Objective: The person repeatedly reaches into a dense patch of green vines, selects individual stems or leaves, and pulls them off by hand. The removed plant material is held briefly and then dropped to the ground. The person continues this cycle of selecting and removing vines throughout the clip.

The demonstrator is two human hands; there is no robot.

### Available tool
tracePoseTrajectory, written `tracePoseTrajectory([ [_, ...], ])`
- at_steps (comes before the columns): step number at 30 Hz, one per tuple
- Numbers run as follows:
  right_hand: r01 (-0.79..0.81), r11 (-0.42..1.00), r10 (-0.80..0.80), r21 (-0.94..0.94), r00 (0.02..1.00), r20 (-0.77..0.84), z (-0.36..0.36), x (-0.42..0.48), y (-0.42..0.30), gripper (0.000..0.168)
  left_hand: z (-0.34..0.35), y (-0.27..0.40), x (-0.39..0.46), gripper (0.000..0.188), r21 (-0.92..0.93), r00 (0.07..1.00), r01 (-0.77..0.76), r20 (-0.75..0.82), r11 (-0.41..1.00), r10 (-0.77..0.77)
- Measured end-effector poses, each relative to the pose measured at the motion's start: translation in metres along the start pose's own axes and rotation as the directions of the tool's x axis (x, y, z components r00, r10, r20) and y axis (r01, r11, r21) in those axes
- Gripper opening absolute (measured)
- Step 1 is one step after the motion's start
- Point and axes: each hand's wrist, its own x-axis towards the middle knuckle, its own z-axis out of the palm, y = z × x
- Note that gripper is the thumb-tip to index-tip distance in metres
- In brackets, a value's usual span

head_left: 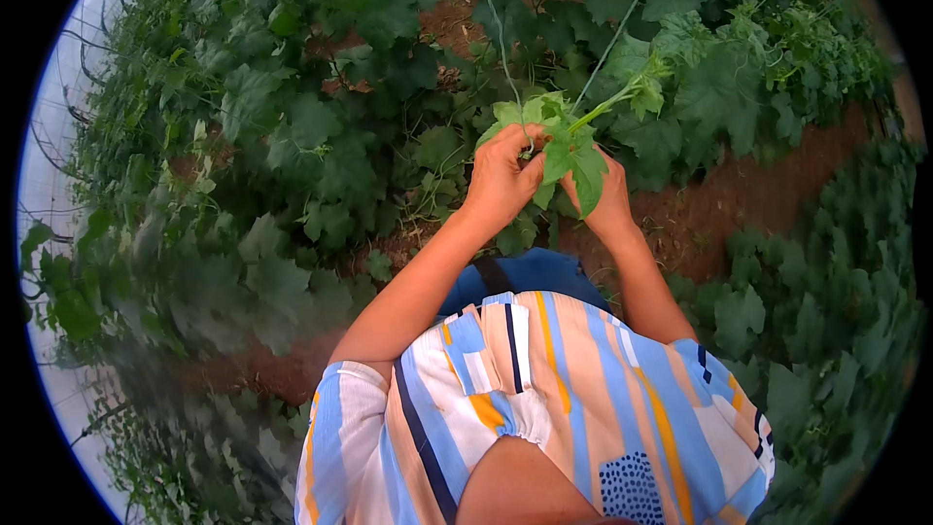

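Just in front of my body, both hands meet at the leafy tip of a climbing vine. My left hand (503,169) pinches a pale twine (501,44) between thumb and forefinger, close against the stem. My right hand (606,193) is at the other side of the shoot, its fingers mostly hidden behind a bright green lobed leaf (578,164). The vine shoot (605,108) slants up and to the right out of my hands, ending in a young tip. A second length of twine (619,29) runs down to the same spot from the upper right.
Dense vines with broad leaves (291,124) fill the left and the far side. More leafy plants (816,335) grow at the right. Brown soil (736,197) shows between the rows. A pale translucent greenhouse wall (51,160) with dark curved lines stands at the left edge.
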Motion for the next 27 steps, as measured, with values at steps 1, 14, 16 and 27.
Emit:
tracePoseTrajectory([
  [1,-0.123,0.987,0.118,-0.106,0.992,-0.046,-0.008,0.004,-0.006,0.019,-0.003,0.003,0.0,0.019,-0.026,1.0,0.004,-0.021,1.0,-0.005],
  [14,0.0,0.619,0.133,0.785,0.986,-0.104,-0.029,0.052,-0.067,0.032,-0.022,0.008,0.009,0.026,-0.234,0.968,-0.248,-0.105,0.94,0.229],
  [16,-0.004,0.588,0.006,0.809,1.0,0.0,-0.03,0.049,-0.057,0.033,-0.033,0.009,0.006,0.025,-0.085,0.952,-0.299,0.033,0.95,0.303],
  [27,0.058,0.552,0.409,0.832,0.85,-0.331,0.008,0.077,-0.054,0.037,-0.127,-0.077,-0.063,0.035,0.027,0.988,0.15,-0.025,0.988,-0.15],
])
